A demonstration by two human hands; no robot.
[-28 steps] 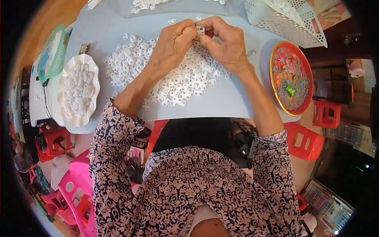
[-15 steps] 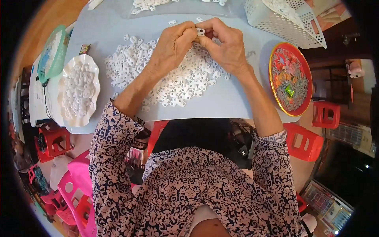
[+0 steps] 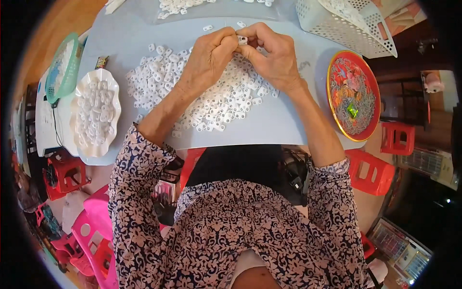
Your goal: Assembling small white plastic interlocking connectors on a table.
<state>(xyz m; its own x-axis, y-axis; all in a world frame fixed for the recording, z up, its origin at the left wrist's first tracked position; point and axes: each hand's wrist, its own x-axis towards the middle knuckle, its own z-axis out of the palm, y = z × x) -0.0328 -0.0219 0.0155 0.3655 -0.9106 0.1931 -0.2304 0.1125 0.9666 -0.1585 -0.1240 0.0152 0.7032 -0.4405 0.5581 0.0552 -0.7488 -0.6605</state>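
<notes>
Above a heap of small white plastic pieces with holes point(image 3: 211, 113), my two hands meet at the fingertips. My right hand point(image 3: 275, 57) pinches one small white plastic piece point(image 3: 243, 40) between thumb and fingers. My left hand point(image 3: 214, 55) is closed right beside that piece, its thumb and fingertip pressed together; whatever they grip is too small or hidden to make out. On the right lies a red oval tray with a gold rim point(image 3: 330, 103), holding many thin grey metal bits and a small green packet point(image 3: 352, 111).
A white scalloped dish point(image 3: 77, 144) of white pieces stands on the left, near a green basket point(image 3: 72, 72). At the far right is a white perforated basket point(image 3: 332, 33). A clear tray point(image 3: 216, 17) lies at the back. Red stools point(image 3: 373, 171) stand around the table.
Both hands stay nearly in place over the heap, still at the same white piece. The piece appears slightly turned; the whole view has shifted a little.
</notes>
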